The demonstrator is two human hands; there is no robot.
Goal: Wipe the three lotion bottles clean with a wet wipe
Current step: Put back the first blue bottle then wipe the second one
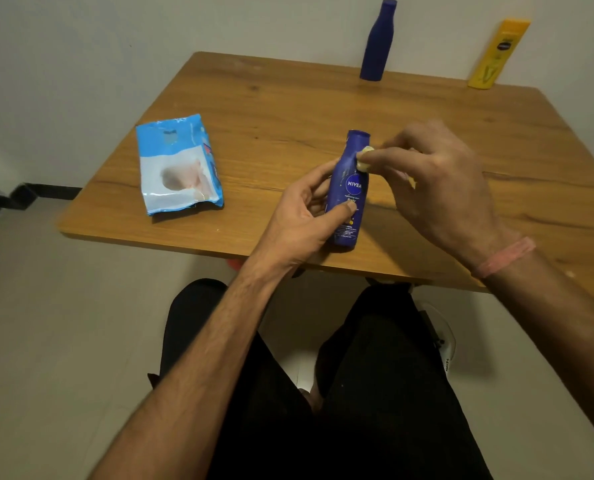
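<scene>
Left hand (300,216) grips small dark-blue plastic Nivea lotion bottle (348,188) above wooden counter (288,109); right hand (437,181) pinches crumpled pale wet wipe (364,157) against its neck; blue-white wipes pack (179,164) at 9 o'clock.

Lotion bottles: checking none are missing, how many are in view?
3. The Nivea bottle is held in the left hand; the dark blue bottle and yellow bottle stand at the table's far edge.

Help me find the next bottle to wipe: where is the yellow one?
In the head view, the yellow bottle stands at the table's far right corner against the wall, right of the tall blue bottle.
</scene>
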